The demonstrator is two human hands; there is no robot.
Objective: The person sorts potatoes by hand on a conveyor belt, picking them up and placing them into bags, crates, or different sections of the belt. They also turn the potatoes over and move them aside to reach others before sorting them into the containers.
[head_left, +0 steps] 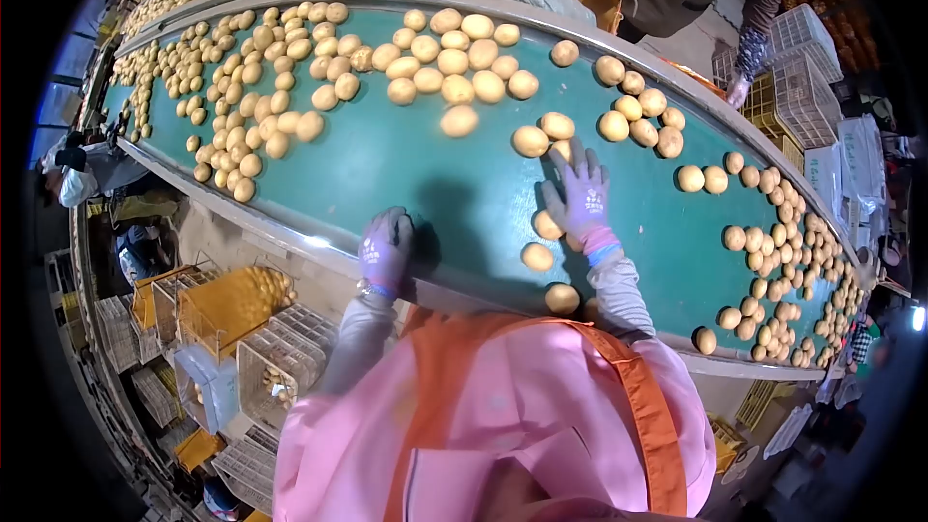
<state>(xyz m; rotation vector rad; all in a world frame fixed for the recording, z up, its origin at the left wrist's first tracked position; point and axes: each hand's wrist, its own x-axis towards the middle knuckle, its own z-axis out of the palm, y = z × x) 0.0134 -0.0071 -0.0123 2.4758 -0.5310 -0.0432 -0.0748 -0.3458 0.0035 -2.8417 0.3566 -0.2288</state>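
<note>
My right hand (585,195), in a light purple glove, reaches over the green conveyor belt (474,184) with its fingers spread. Its fingertips are at a partly covered potato (561,150), and another potato (547,224) lies beside the palm. Two more potatoes sit just beyond the fingers, such as this one (530,141). Close to the near rim of the belt is my left hand (385,249), gloved the same way. Its fingers are curled together, with no potato visible in them. Loose potatoes (536,256) also lie between my hands.
Potatoes (454,62) cover the far and left parts of the belt, with more at the right end. A metal rail (280,228) edges the near side. Plastic crates (280,364) stand lower left. Across the belt, another person's hand (739,92) is near stacked crates (804,101).
</note>
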